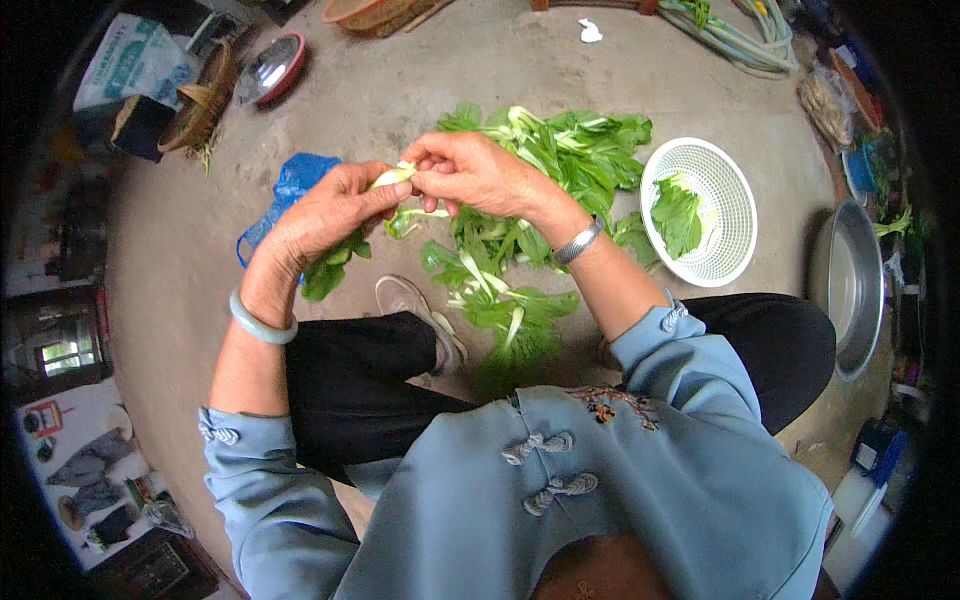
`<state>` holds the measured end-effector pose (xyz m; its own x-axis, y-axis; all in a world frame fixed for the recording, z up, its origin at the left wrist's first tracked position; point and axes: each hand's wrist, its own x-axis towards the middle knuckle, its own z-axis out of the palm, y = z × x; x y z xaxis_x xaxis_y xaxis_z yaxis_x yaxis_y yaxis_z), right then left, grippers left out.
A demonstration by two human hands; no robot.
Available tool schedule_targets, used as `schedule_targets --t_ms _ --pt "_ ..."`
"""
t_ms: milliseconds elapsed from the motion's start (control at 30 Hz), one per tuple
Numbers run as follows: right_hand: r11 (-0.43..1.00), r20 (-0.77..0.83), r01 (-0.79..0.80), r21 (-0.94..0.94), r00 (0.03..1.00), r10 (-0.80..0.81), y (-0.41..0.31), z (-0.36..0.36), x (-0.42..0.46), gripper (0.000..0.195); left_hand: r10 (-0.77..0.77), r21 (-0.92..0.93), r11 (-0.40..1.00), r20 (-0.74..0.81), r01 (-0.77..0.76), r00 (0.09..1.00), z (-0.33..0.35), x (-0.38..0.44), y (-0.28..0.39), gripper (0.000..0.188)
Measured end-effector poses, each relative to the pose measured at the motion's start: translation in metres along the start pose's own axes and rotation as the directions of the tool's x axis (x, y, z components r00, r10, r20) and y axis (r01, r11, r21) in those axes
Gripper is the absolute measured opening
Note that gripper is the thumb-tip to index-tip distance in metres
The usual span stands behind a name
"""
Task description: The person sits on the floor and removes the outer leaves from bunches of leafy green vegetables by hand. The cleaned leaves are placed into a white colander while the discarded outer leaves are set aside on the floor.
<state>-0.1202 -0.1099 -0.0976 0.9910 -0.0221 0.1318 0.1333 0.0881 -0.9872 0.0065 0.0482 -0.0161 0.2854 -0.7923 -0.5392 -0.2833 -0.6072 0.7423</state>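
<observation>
My left hand [330,206] is closed around a leafy green vegetable [391,177], its pale stem end pointing right and its leaves hanging below the palm. The fingertips of my right hand [469,174] pinch at that stem end, close against my left thumb. Under and beyond my right hand, a pile of leafy greens [577,154] lies on the concrete floor, with more loose leaves [514,311] nearer my feet. To the right, a white plastic colander [739,217] holds a few green leaves [677,217].
A blue plastic bag [300,176] lies beyond my left hand. A metal basin [870,292] stands far right. A red-rimmed basin [291,75] and a wicker basket [214,101] are at the upper left, a coiled hose [765,56] at the upper right.
</observation>
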Motion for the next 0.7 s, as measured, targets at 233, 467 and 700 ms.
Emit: schedule_targets --t_ms 233,467,700 --pt "1.0 0.004 -0.01 0.028 1.0 0.01 -0.021 0.004 -0.004 0.031 0.061 0.021 0.998 0.124 -0.064 0.99 0.003 -0.015 0.019 0.035" --pt "0.999 -0.064 0.041 -0.033 0.997 -0.043 -0.016 0.014 -0.005 0.016 0.077 0.005 0.997 0.173 -0.079 0.982 0.004 -0.018 0.017 0.036" --pt "0.919 -0.098 -0.129 0.372 0.979 0.176 -0.018 0.021 -0.002 0.012 0.084 0.057 0.995 0.049 -0.087 0.995 0.015 -0.027 0.028 0.039"
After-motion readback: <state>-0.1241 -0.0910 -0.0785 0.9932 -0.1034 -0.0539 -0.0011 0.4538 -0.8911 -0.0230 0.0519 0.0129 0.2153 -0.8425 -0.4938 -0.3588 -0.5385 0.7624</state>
